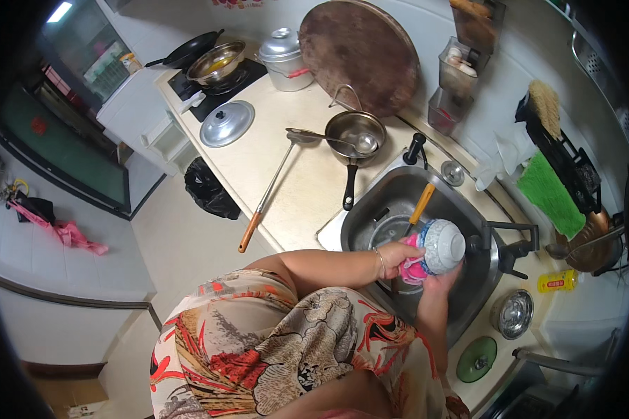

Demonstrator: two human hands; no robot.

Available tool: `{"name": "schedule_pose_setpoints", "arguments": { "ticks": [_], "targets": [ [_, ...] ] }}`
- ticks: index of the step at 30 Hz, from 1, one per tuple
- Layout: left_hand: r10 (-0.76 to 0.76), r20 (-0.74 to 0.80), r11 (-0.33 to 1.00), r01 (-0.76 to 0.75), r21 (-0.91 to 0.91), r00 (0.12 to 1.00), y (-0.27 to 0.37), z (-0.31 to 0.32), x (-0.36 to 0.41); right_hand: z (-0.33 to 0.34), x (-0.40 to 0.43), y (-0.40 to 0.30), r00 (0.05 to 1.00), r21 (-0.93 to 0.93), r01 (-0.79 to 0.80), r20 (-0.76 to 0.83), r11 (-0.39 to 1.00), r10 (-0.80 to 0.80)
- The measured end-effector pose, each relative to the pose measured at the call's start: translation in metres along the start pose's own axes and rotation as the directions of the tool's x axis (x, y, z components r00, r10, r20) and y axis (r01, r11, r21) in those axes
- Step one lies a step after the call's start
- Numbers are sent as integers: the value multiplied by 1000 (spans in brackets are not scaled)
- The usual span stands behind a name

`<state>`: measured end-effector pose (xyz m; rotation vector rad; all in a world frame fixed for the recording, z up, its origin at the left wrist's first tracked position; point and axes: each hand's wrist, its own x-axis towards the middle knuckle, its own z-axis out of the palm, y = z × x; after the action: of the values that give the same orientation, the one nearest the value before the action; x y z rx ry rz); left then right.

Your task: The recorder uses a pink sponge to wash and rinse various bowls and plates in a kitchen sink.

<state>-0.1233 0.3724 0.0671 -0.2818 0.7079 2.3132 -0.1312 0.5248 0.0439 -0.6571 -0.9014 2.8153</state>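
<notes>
Over the stainless steel sink [472, 309], a white patterned bowl with a blue band [443, 246] is tilted on its side, its foot toward the right. My left hand [397, 257], with a bracelet at the wrist, grips its rim together with a pink cloth [413, 269]. From below, my right hand [442, 282] supports the bowl's side. Beneath my hands, a round vessel [390, 230] lies in the sink, partly hidden. A utensil with a yellow-orange handle [422, 203] leans there; its lower end is hidden behind the bowl.
Black faucet [511, 238] juts over the sink's right side. On the counter are a saucepan [355, 125] with a ladle, a long-handled spatula [272, 194], a metal lid [227, 123] and a steel bowl [512, 313]. A round board [359, 57] leans against the wall.
</notes>
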Motion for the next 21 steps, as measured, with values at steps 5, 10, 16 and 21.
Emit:
{"name": "schedule_pose_setpoints", "arguments": {
  "ticks": [5,10,16,21],
  "targets": [
    [11,154,976,-44,214,988,25,5,4,13,-14,1,946,169,-187,298,968,130],
    [94,73,939,-113,325,993,27,16,-4,11,-8,5,937,257,-223,322,940,135],
    [68,34,960,-75,271,997,27,37,-8,-8,-7,12,949,282,-217,287,935,133],
    [8,35,978,-16,209,999,26,28,-8,-5,-13,10,954,309,-229,261,923,149]
  ]
}}
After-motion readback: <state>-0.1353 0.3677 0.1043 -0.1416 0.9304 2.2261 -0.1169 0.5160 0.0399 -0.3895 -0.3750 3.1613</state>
